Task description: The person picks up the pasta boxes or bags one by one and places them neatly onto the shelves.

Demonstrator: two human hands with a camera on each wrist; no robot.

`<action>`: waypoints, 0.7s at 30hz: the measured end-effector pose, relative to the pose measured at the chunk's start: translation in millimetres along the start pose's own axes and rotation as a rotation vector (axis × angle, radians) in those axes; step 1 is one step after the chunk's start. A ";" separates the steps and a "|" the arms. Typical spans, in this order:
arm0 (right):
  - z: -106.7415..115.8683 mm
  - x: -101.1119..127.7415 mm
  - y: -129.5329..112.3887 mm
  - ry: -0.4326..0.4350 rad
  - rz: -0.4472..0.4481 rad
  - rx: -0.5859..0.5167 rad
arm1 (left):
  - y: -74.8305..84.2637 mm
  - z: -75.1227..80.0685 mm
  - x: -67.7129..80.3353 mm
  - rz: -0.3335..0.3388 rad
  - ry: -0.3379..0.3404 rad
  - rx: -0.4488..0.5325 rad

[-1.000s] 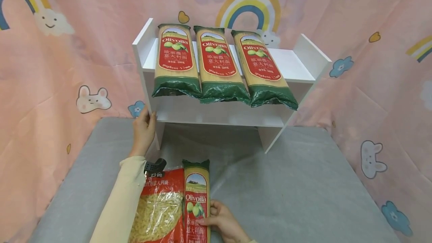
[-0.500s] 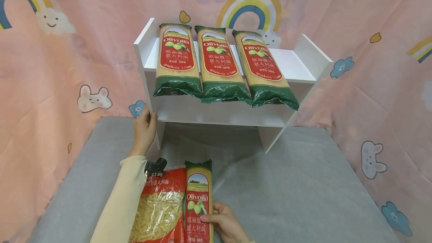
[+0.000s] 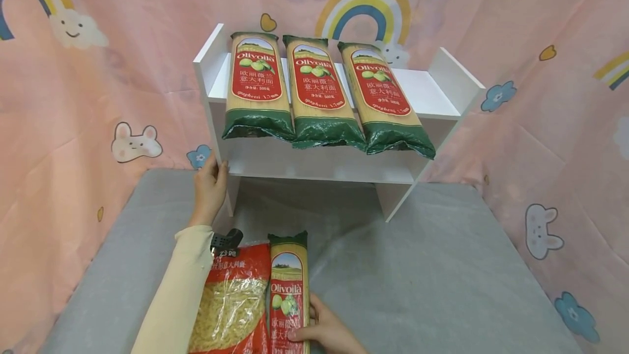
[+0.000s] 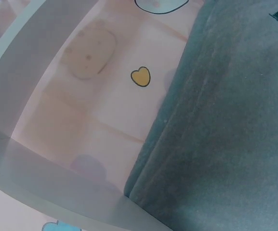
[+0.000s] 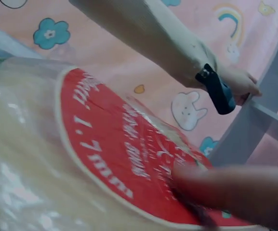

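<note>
My right hand grips a long spaghetti packet with a red label and green ends, lying on the grey table near the front edge. In the right wrist view a finger presses on the packet's red label. My left hand holds the left side panel of the white shelf, fingers curled round its edge. A red bag of short pasta lies beside the spaghetti packet, partly under my left sleeve. The left wrist view shows only shelf board, cloth and grey table.
Three more spaghetti packets lie side by side on the shelf's top board, their green ends overhanging the front. The lower shelf board is bare. Pink patterned cloth walls the table on three sides. Grey table surface stretches to the right.
My right hand has slid slightly lower along the spaghetti packet, which shifted a little. The left hand stays on the shelf panel.
</note>
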State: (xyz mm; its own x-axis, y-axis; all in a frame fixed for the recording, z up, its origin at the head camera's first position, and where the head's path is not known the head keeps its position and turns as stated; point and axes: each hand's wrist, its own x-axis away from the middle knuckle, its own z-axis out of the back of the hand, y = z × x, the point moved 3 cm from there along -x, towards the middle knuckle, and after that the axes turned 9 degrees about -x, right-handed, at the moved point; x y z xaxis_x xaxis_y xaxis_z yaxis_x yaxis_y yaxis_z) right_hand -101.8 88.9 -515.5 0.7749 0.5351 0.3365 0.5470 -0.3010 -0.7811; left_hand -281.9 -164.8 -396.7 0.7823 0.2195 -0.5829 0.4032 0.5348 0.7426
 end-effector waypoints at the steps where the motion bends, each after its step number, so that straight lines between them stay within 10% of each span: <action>1: 0.1 -0.3 0.3 0.013 0.001 0.002 | -0.3 0.2 0.1 0.001 -0.001 -0.004; 21: 5.1 2.8 -10.5 0.093 0.060 -0.036 | -1.4 0.4 0.5 0.010 -0.026 -0.011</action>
State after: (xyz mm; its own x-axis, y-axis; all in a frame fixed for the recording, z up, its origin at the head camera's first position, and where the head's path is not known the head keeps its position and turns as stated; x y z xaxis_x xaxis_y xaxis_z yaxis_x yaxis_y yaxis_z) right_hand -107.0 97.6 -509.0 0.8319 0.4401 0.3380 0.5083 -0.3599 -0.7823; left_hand -281.9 -165.8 -397.9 0.7982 0.2040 -0.5668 0.3905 0.5413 0.7447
